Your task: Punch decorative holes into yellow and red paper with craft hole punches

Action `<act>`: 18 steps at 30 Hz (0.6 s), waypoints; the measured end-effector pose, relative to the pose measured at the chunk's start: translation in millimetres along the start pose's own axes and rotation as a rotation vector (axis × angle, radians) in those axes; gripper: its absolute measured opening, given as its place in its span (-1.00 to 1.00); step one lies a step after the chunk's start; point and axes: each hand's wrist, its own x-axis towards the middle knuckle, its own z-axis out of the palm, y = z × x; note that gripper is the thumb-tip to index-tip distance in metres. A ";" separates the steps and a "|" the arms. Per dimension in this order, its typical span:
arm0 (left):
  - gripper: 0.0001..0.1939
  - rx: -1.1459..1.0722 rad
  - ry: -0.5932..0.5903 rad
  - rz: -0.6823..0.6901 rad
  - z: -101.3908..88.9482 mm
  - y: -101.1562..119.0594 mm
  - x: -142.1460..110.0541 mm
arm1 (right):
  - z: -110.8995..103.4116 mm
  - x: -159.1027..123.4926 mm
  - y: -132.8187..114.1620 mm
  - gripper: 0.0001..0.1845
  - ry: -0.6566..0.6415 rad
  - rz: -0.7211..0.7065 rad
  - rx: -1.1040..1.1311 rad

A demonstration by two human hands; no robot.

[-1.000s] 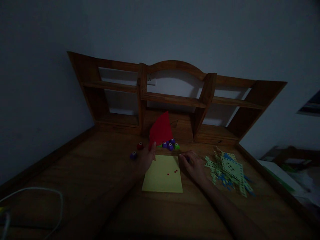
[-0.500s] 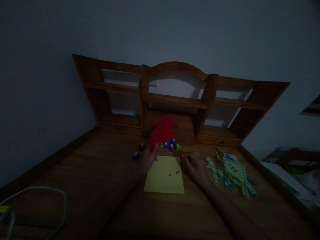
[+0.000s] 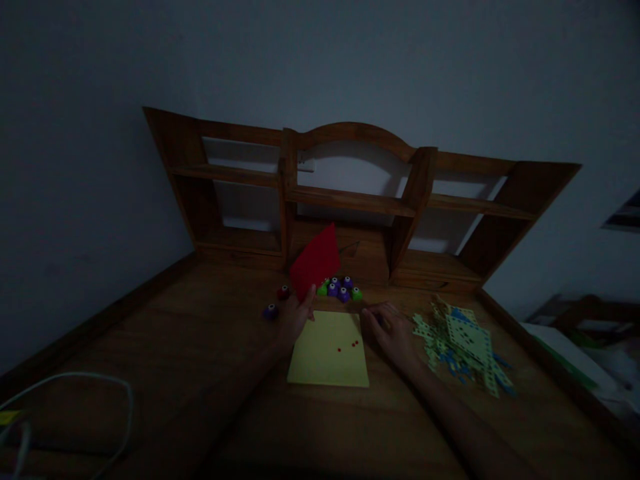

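Observation:
My left hand [image 3: 294, 316] pinches the lower corner of a red paper sheet [image 3: 315, 263] and holds it upright above the desk. Below it a yellow sheet [image 3: 327, 363] lies flat with a few tiny red punched bits [image 3: 348, 347] on it. My right hand [image 3: 391, 331] rests on the desk at the yellow sheet's right edge, fingers curled over something small and dark that I cannot make out. Small purple and green craft punches [image 3: 341, 289] cluster just behind the sheet; a red punch [image 3: 283, 292] and a purple punch [image 3: 271, 311] sit left of my left hand.
A heap of punched green and blue paper strips [image 3: 463, 343] lies to the right. A wooden shelf unit [image 3: 350, 197] stands at the back of the wooden desk [image 3: 200, 373]. A white cable [image 3: 75, 383] loops at the front left. The room is dim.
The red sheet has tilted and shifted slightly left in my left hand. My right hand has stayed almost still by the yellow sheet.

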 end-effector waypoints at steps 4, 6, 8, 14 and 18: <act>-0.46 -0.011 0.026 0.004 -1.2 0.0 -1.0 | -0.3 0.1 -0.9 -0.82 -0.001 -0.001 0.004; -0.47 -0.012 0.039 0.008 -1.7 1.2 -1.7 | -0.2 0.0 -1.0 -0.82 -0.004 0.003 0.008; -0.48 -0.025 0.042 0.012 -1.7 2.1 -2.2 | 0.1 -0.2 -0.7 -0.82 0.000 0.003 0.011; -0.49 -0.031 0.056 0.030 -0.6 4.5 -3.2 | 0.7 -0.5 -0.4 -0.81 -0.004 0.001 0.010; -0.48 -0.075 0.068 0.046 -0.7 6.3 -4.1 | 0.1 -0.6 -1.4 -0.81 -0.009 0.005 0.005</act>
